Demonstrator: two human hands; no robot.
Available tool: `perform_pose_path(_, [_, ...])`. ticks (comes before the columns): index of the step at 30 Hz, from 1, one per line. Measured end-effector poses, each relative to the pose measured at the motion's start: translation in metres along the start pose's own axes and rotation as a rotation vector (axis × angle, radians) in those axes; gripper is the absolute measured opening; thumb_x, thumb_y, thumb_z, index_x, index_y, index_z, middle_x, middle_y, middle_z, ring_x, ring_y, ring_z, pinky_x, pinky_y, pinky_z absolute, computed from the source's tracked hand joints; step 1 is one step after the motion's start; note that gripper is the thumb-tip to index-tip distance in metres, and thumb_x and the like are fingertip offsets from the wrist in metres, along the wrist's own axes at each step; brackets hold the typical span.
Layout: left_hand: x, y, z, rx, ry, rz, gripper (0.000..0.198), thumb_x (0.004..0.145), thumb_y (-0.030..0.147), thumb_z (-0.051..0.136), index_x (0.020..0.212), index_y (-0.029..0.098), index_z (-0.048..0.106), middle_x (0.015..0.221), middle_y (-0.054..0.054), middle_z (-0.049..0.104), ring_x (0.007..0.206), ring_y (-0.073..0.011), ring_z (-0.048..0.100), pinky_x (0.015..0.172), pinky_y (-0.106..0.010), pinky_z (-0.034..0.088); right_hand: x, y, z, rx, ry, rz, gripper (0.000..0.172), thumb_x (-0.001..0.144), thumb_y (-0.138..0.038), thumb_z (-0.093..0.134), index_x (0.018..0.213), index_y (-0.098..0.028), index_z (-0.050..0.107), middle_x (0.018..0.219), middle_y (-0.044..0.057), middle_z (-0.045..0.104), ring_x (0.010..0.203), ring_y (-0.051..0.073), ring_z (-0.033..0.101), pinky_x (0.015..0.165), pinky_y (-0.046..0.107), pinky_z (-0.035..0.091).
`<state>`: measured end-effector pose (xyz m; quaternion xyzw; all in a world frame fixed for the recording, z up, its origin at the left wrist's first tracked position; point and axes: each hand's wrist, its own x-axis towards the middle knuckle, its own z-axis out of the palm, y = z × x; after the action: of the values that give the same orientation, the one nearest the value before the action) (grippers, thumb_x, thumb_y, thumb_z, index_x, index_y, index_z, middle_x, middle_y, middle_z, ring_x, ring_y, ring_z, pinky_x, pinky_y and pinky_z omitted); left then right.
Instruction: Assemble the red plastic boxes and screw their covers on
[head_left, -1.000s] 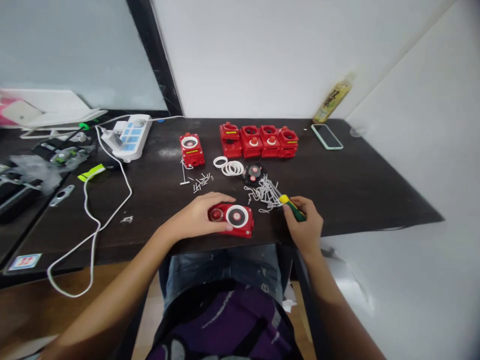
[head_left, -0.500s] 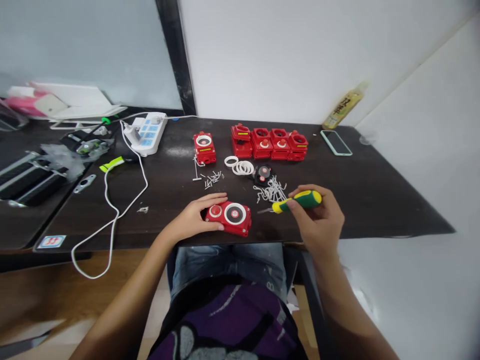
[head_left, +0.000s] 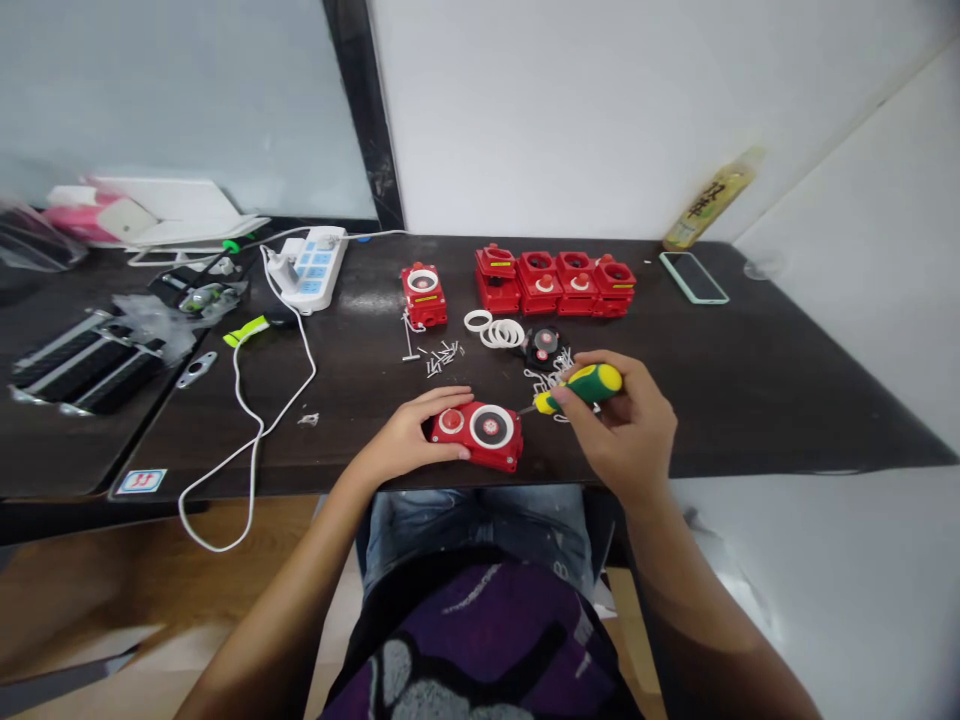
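Observation:
My left hand (head_left: 411,440) grips the left end of a red box (head_left: 480,462) with a red button and a white ring around a black disc. The box lies at the table's front edge. In my right hand (head_left: 628,425) is a screwdriver (head_left: 589,385) with a green and yellow handle. Its tip is at the box's upper right corner; whether it touches cannot be made out. Behind the hands lie loose screws (head_left: 442,358), white rings (head_left: 501,333), a black round part (head_left: 546,346) and a pile of white metal pieces (head_left: 544,381), partly hidden by the screwdriver.
Several red boxes (head_left: 538,297) stand in a row at the back, and another red box (head_left: 424,297) is left of them. A power strip (head_left: 319,270) with a white cable (head_left: 247,405) lies at left. A phone (head_left: 694,277) and a bottle (head_left: 709,203) are at right.
My right hand has brought the screwdriver left, its tip now at the box's upper right corner. The left hand keeps its grip. The whole view has shifted slightly.

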<state>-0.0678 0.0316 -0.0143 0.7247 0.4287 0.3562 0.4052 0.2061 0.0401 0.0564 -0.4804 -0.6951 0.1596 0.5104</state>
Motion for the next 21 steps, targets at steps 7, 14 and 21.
perform_pose_path(7, [0.000,-0.001,0.000,0.005,0.000,0.007,0.069,0.078,0.044,0.089,0.141,0.028,0.067,0.153,-0.012,0.060,0.142,-0.0316,0.058,0.123,-0.051,0.042,0.006,-0.005,-0.001,-0.031,-0.066,-0.046,0.031,0.090,-0.035,0.077,0.117,-0.025,0.066,0.101,0.006,0.076,0.087,0.025,0.077,0.081,0.040,0.065])
perform_pose_path(14, [0.000,-0.001,0.000,0.005,0.006,0.029,0.068,0.079,0.044,0.089,0.141,0.027,0.067,0.152,-0.012,0.061,0.141,-0.0312,0.058,0.123,-0.051,0.042,0.013,-0.018,0.002,-0.028,-0.176,-0.133,0.031,0.092,-0.033,0.074,0.120,-0.025,0.066,0.115,0.008,0.077,0.103,0.027,0.076,0.092,0.043,0.062])
perform_pose_path(21, [0.000,-0.004,0.001,0.007,0.011,0.037,0.068,0.079,0.044,0.089,0.140,0.026,0.067,0.151,-0.013,0.061,0.140,-0.0323,0.059,0.123,-0.051,0.043,0.022,-0.024,-0.001,-0.040,-0.257,-0.192,0.031,0.091,-0.027,0.074,0.121,-0.025,0.066,0.118,0.007,0.076,0.110,0.027,0.073,0.099,0.044,0.058])
